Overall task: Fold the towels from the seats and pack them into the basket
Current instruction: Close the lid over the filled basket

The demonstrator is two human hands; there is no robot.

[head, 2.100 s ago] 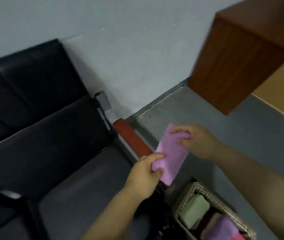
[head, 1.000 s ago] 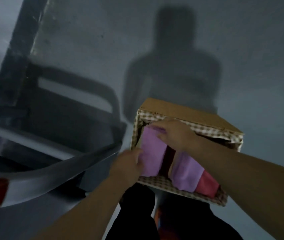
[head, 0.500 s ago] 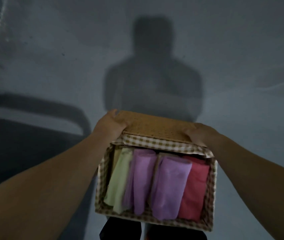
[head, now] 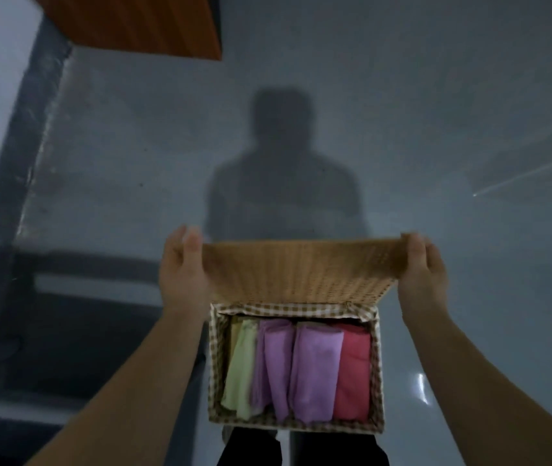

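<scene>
Cabinet point(head: 140, 25) cut off by top edge; fingers of L hand point(head: 183, 277) & R hand point(head: 424, 277) partly hidden behind lid point(head: 301, 270)

I see the wicker basket point(head: 296, 426), check-lined, with its lid point(head: 298, 270) raised at the far edge. Folded inside, from its left wall: green towel point(head: 241, 368), purple towel point(head: 276, 364), second purple towel point(head: 314, 371), red towel point(head: 353, 371).
</scene>
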